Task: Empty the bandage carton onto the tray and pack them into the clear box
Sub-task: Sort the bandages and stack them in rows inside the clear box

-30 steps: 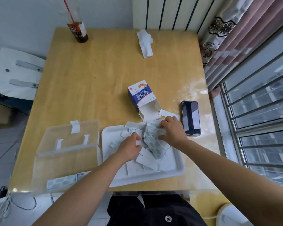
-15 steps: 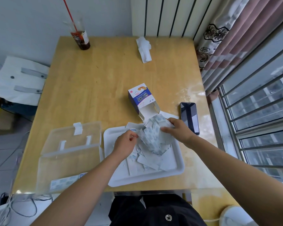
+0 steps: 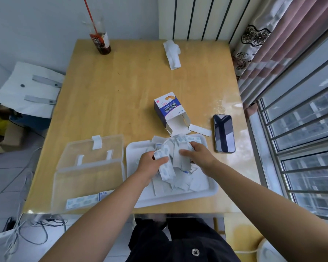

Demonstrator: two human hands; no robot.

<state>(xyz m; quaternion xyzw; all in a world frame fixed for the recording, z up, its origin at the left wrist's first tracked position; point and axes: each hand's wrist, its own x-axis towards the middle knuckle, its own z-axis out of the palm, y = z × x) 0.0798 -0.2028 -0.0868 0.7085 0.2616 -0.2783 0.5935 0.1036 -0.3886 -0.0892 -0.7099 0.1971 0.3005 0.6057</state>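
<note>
Centrally, left hand and right hand both curl round a sheaf of bandage strips just above the white tray at the table's front edge. The open clear box lies leftward, beside the tray and nearer the left hand.

A pale wooden bench carries a dark drink bottle with a red straw at its far left corner and a crumpled white tissue at the far edge. Mid-bench lies an opened carton on its side, a white strip just beside it, then a phone. Near the front edge sit a white tray and, to its left, a clear box with its lid open.
</note>
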